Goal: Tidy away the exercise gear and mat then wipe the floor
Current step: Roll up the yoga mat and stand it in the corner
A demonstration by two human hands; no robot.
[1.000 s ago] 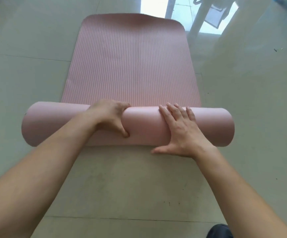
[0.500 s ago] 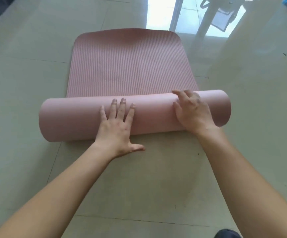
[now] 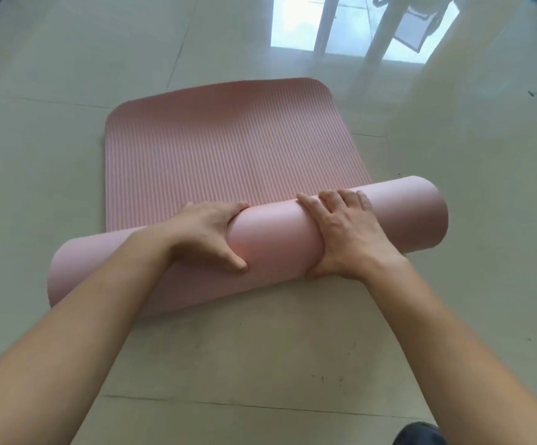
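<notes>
A pink ribbed exercise mat (image 3: pixel 228 155) lies on the tiled floor, its near part wound into a thick roll (image 3: pixel 276 242) that runs slanted from lower left to upper right. My left hand (image 3: pixel 209 232) grips the roll left of its middle, fingers curled over the far side and thumb on the near side. My right hand (image 3: pixel 347 232) grips it right of the middle, fingers over the top and thumb underneath. The flat part of the mat stretches away beyond the roll.
Glossy pale floor tiles (image 3: pixel 260 364) surround the mat. White furniture legs (image 3: pixel 379 36) and a bright window reflection (image 3: pixel 296 24) lie at the far right. A dark shape (image 3: pixel 421 433) shows at the bottom right edge.
The roll has advanced along the mat and the flat part is shorter. My left hand went from flat fingers pressing to curling round the roll. The roll now lies more slanted.
</notes>
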